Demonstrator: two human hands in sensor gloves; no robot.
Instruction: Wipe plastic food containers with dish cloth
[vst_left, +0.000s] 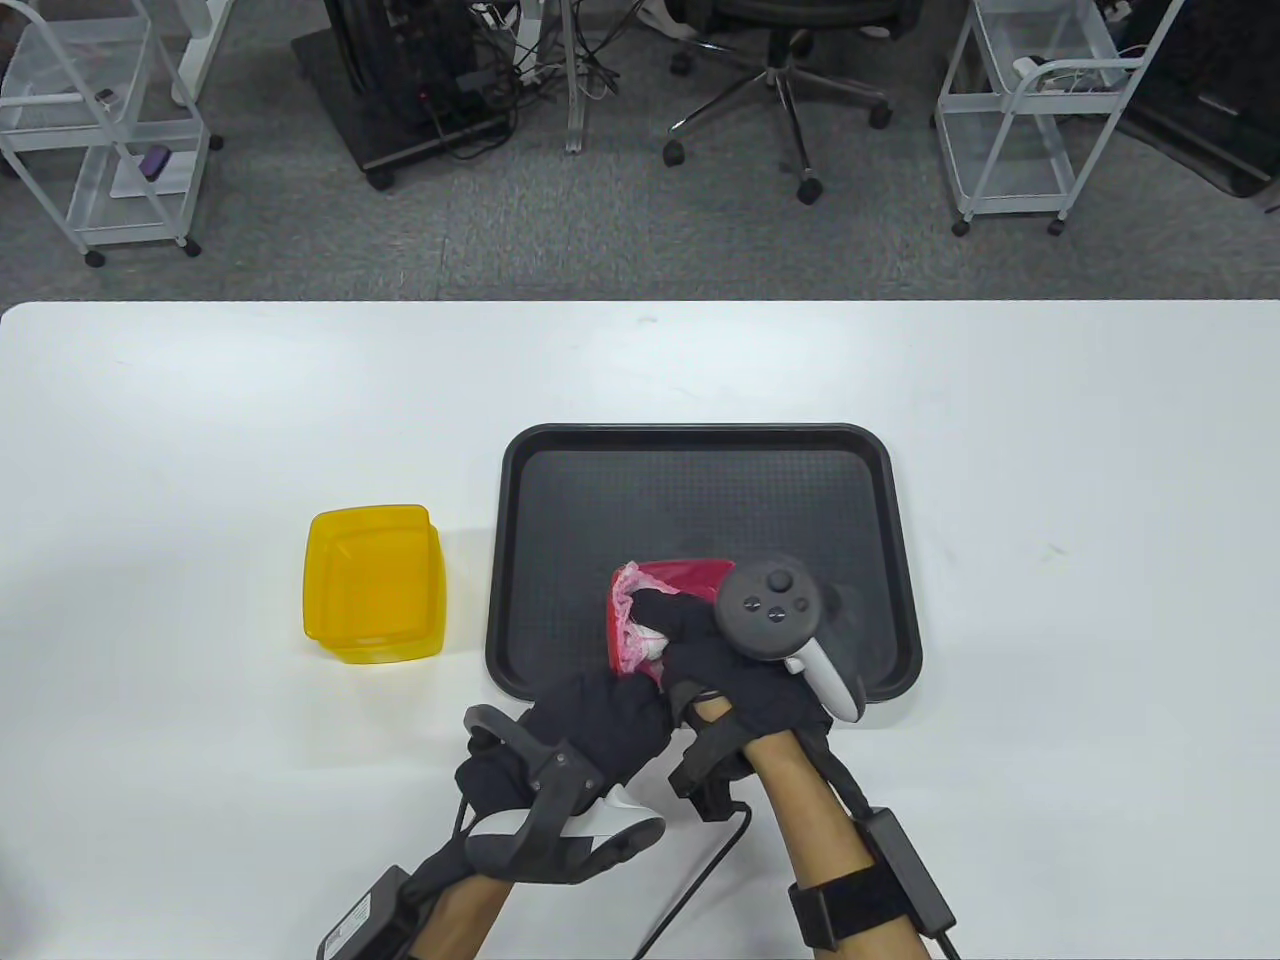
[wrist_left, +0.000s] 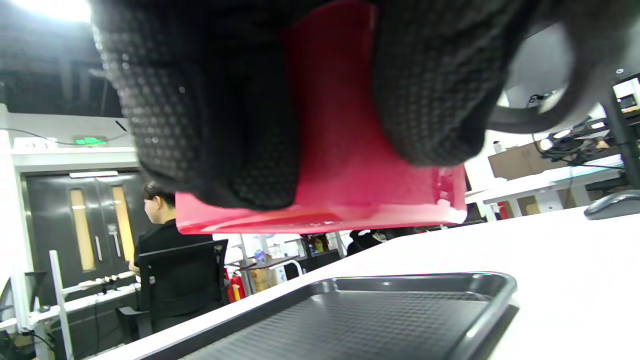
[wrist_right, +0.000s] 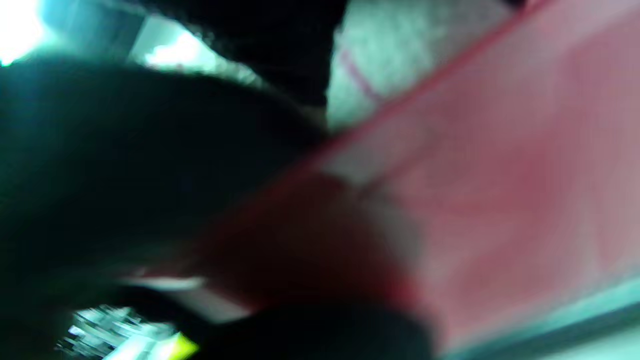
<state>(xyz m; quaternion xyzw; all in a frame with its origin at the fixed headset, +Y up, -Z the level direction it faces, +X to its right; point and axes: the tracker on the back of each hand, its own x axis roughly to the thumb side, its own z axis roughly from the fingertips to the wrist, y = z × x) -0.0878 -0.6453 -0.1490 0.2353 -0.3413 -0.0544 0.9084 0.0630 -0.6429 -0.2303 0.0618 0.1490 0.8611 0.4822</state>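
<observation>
A red plastic container (vst_left: 680, 578) is held tilted above the near part of the black tray (vst_left: 700, 470). My left hand (vst_left: 600, 715) grips it from below; in the left wrist view its fingers (wrist_left: 215, 125) wrap the red container (wrist_left: 345, 150). My right hand (vst_left: 700, 640) holds a white and pink dish cloth (vst_left: 635, 620) pressed inside the container. The right wrist view is blurred, showing the cloth (wrist_right: 400, 65) against the red wall (wrist_right: 500, 200). A yellow container (vst_left: 373, 585) stands on the table left of the tray.
The white table (vst_left: 1050, 560) extends wide on both sides of the tray. Beyond its far edge are an office chair (vst_left: 790, 70) and wire carts (vst_left: 1040, 110). A person (wrist_left: 160, 225) sits in the background of the left wrist view.
</observation>
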